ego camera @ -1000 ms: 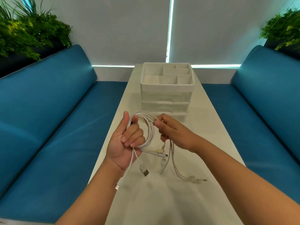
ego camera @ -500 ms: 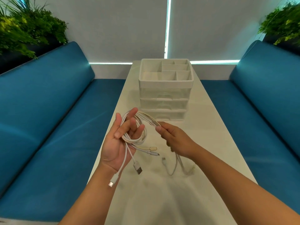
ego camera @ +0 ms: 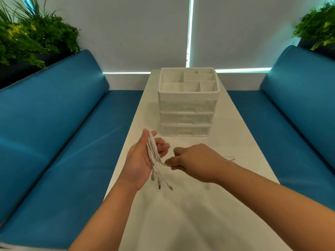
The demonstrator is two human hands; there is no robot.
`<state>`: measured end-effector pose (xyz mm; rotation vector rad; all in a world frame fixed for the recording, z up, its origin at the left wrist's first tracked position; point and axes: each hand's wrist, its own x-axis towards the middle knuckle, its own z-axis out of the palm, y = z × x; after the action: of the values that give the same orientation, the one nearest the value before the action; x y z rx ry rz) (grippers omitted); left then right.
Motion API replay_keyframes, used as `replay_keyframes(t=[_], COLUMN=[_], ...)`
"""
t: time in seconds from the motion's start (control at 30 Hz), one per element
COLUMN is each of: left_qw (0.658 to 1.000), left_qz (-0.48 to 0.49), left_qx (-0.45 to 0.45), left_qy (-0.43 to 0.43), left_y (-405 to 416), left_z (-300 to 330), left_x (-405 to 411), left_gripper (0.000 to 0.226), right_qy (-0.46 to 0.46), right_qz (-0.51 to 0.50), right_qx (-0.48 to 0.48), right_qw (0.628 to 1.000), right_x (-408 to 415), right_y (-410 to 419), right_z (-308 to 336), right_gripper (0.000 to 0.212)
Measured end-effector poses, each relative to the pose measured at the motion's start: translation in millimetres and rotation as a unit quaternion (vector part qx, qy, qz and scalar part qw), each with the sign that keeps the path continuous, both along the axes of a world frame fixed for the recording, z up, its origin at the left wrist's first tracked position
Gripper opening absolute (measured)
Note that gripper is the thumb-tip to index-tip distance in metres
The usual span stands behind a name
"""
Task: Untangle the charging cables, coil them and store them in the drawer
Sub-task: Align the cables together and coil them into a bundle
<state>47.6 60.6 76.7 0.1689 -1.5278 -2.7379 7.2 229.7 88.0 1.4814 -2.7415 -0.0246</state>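
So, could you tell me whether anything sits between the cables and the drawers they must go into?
Nothing lies on the table between the cables and the drawer unit, but all three drawers look shut.

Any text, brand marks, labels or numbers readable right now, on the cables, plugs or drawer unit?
None readable.
Drawer organizer: plain white and clear plastic, no label or number visible.
Charging cables in the left hand: plugs too small and blurred to show any marking.
Table: no print visible.
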Motion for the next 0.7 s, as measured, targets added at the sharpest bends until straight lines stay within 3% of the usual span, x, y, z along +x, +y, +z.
replay_keyframes(t=[0.13, 0.2, 0.4, 0.57, 0.7], left_qw=[0.99, 0.977, 0.924, 0.923, 0.919], left_qz=[-0.048, -0.061, -0.175, -0.248, -0.278], left_qx=[-0.135, -0.206, -0.333, -0.285, -0.265], left_qy=[0.004, -0.01, -0.069, -0.067, -0.088], left_y=[15, 19, 21, 26, 23], left_z=[4, 5, 9, 12, 13], left_x=[4, 4, 1, 0, -4], left_gripper=[0.04, 0.039, 0.09, 0.101, 0.106], right_qy=[-0.003, -0.026, -0.084, -0.051, -0.069], right_qz=[0.06, 0.069, 0.064, 0.05, 0.025], right_qx=[0.041, 0.036, 0.014, -0.004, -0.056], right_qw=[0.997, 0.997, 0.994, 0.997, 0.996], right_x=[7, 6, -1, -4, -7], right_y=[-4, -4, 0, 2, 4], right_z=[20, 27, 34, 34, 30], right_gripper=[0.028, 0.03, 0.01, 0.031, 0.036])
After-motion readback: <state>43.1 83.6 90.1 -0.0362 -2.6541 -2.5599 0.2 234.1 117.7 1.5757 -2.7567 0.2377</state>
